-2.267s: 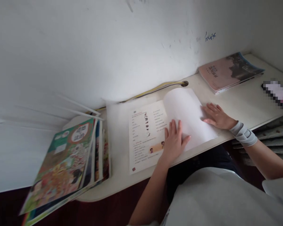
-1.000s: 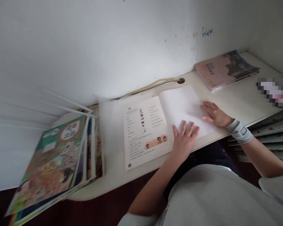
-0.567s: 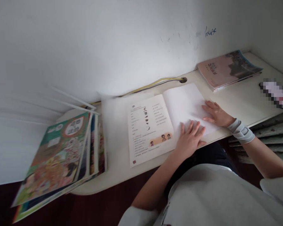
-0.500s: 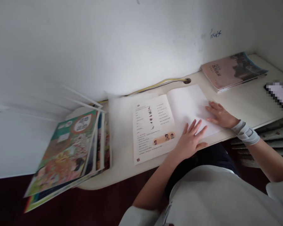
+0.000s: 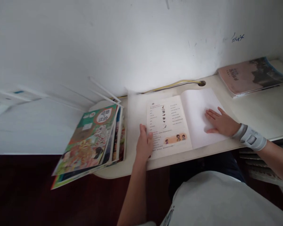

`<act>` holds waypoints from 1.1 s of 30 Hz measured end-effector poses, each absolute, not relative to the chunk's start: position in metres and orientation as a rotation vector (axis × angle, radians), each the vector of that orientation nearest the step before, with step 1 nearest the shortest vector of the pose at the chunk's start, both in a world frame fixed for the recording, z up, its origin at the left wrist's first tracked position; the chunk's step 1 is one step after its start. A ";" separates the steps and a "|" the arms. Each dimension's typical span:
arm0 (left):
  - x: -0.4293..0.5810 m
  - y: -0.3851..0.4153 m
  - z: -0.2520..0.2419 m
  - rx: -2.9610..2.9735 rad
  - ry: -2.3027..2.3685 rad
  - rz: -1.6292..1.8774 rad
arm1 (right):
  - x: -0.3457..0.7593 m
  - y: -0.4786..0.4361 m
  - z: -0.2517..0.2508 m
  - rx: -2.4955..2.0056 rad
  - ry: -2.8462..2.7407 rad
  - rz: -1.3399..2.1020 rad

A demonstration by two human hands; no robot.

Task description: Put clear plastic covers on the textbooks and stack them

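An open booklet [image 5: 169, 125] lies on the white desk [image 5: 254, 106]; its left page carries print and small pictures, its right page is blank. My left hand [image 5: 144, 145] rests at the left edge of the printed page, fingers together and laid over that edge. My right hand [image 5: 220, 121], with a grey wrist brace, lies flat with spread fingers on the blank right page.
A stack of colourful books [image 5: 91, 144] sits tilted at the desk's left end, overhanging the edge. A pink-covered book [image 5: 250, 75] lies at the back right. A yellow and black cable [image 5: 172, 84] runs along the wall into a desk hole [image 5: 201, 83].
My left hand has moved from the blank right page across to the left edge of the printed page. The right hand stays flat on the right page. The view has swung left.
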State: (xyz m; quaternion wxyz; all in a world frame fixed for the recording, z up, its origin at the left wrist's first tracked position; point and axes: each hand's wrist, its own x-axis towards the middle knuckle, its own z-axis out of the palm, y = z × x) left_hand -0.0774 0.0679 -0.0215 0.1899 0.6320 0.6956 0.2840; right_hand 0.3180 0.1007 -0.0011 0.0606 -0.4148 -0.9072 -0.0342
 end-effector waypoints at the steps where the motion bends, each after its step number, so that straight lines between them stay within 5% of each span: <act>1: -0.079 0.067 -0.023 1.793 1.955 0.816 | 0.319 0.100 -0.002 -1.257 -2.744 -0.106; 20: -0.066 0.070 -0.005 2.056 2.292 0.273 | 0.338 0.090 0.012 -1.399 -2.779 -0.128; 33: -0.077 0.076 -0.013 2.144 2.194 0.299 | 0.346 0.097 0.010 -1.371 -2.774 -0.118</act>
